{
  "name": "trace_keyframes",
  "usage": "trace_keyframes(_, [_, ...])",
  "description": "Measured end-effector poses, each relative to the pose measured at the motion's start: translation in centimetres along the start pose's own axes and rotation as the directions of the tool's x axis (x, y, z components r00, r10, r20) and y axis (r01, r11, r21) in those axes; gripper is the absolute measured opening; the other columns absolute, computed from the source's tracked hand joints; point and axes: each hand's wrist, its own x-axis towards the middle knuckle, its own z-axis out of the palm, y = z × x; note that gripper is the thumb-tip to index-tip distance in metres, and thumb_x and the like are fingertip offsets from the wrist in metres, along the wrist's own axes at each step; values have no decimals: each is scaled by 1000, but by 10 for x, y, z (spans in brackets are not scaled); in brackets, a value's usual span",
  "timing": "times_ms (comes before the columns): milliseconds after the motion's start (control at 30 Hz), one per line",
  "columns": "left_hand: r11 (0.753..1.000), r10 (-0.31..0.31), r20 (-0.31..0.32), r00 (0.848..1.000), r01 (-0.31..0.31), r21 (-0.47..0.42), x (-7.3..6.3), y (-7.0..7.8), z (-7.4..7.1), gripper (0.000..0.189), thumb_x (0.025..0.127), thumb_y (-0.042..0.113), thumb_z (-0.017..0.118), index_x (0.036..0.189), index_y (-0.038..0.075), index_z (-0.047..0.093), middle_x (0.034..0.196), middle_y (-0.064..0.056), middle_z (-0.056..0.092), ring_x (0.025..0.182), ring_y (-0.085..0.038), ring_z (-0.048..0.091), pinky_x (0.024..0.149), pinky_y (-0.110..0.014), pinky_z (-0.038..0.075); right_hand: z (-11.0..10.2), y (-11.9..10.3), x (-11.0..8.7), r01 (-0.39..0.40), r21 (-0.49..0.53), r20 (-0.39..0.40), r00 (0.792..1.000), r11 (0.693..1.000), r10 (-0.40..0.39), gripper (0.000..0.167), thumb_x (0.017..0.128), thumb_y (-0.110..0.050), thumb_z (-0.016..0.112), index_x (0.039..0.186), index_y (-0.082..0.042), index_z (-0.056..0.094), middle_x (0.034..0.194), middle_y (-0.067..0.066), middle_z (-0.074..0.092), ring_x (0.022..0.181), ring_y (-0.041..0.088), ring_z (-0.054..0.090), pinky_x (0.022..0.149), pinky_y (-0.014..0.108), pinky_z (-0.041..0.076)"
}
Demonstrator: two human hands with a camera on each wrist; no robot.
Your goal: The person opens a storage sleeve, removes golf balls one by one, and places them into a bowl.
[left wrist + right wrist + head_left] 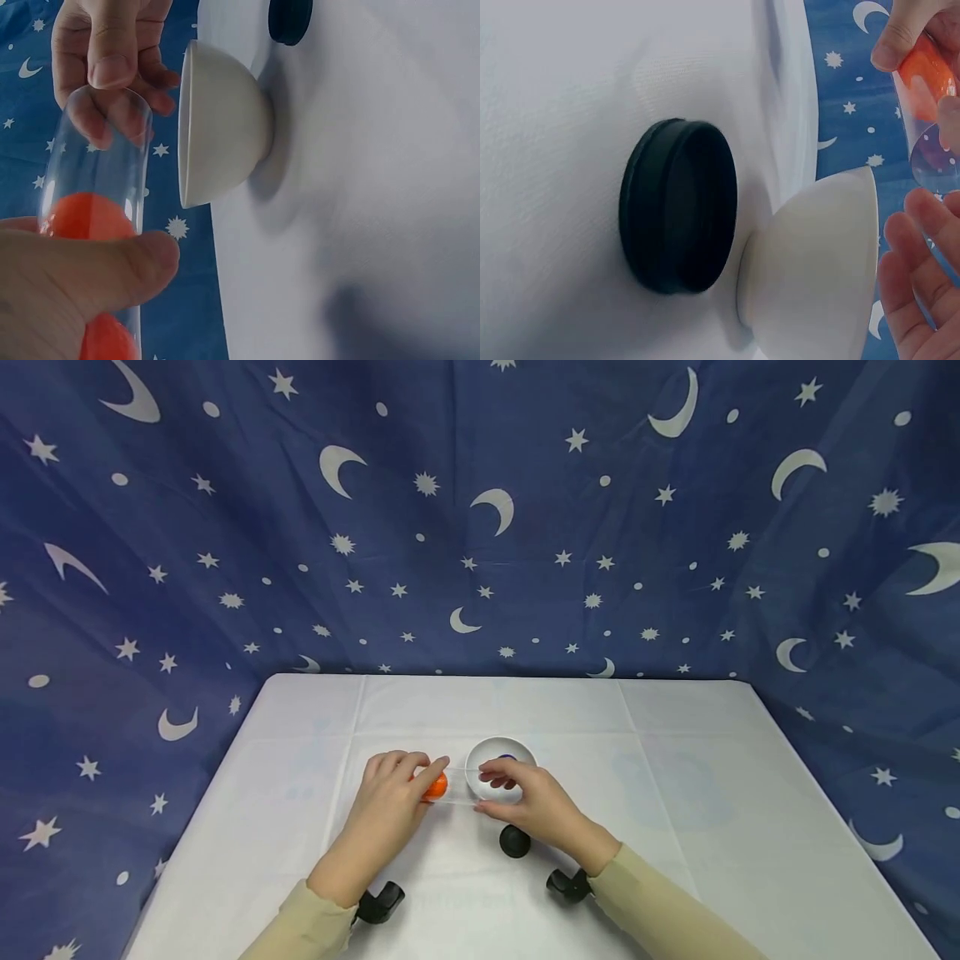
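Note:
My left hand [397, 793] grips a clear plastic tube [105, 165] that lies roughly level above the table. Orange balls [90, 214] sit inside it, partly covered by the left thumb. At the tube's other end is my right hand [528, 797], its thumb and fingers on either side of the mouth. The right thumb tip [112, 71] lies at the rim, and fingers show through the clear wall. Other right fingers [907, 232] are spread below the mouth in the right wrist view. Just behind the right hand stands a white bowl [487, 747] with something dark blue inside.
A round black lid [515, 841] rests on the white tablecloth [750, 827], close to the bowl on the near side. Black camera mounts [381, 903] hang under both wrists. A blue curtain [420, 610] with moons and stars rises behind the table.

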Motion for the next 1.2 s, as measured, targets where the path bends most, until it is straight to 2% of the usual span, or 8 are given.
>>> trace_keyframes(200, [999,-8,26,1000,7,33,1,-1,-4,62,66,10,88,124,17,66,108,-8,61,101,-32,54,90,-48,39,3,-1,2,-2,-13,-2,1000,1000,2,48,81,-35,78,120,-11,63,111,-4,66,93,14,64,83,31,52])
trace_keyframes(467, [1000,-20,14,1000,20,-9,-2,-3,-5,62,65,11,89,122,17,67,110,-7,61,103,-32,54,90,-49,38,4,-5,2,-19,-25,-10,1000,1000,19,46,79,-32,81,119,-17,63,106,-13,64,92,17,63,81,30,52])
trace_keyframes(867, [996,-55,33,998,57,-62,-7,-6,-5,60,68,11,87,123,18,66,111,-6,60,105,-31,52,92,-49,36,3,-8,1,-37,-30,-3,999,999,37,46,79,-28,82,119,-17,64,103,-14,63,92,16,62,81,34,53])
trace_keyframes(1200, [991,-83,32,996,86,-106,-11,-7,-7,62,69,10,86,126,18,64,113,-5,59,106,-31,51,93,-50,35,1,-8,0,-4,-67,-22,1000,998,2,46,78,-29,82,119,-17,64,103,-14,63,90,9,61,80,33,53])
